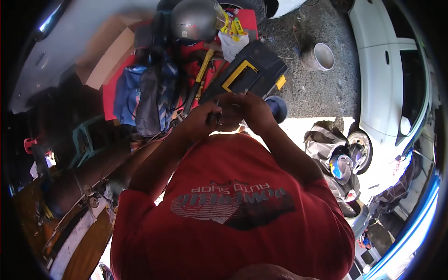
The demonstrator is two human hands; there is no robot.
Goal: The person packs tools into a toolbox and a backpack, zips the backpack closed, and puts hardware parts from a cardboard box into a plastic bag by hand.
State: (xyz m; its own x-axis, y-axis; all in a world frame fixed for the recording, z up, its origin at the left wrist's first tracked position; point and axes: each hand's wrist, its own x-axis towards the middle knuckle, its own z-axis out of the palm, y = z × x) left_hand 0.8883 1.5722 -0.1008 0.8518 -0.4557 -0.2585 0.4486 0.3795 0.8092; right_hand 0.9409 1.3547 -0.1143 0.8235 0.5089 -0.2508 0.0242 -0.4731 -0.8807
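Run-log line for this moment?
left hand: curled, contents unclear | right hand: curled, contents unclear | nearest: black toolbox | farther: grey helmet, yellow-handled tool

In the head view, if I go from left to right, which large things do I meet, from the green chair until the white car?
Green plastic chair → blue and dark fabric bag → black toolbox with yellow handle → round whitish bucket → white car

Beyond the left hand (207, 119) and right hand (254, 109), a red table (109, 95) carries a toolbox (267, 63), yellow-and-black tool (203, 70), blue bag (128, 95) and helmet (193, 21).
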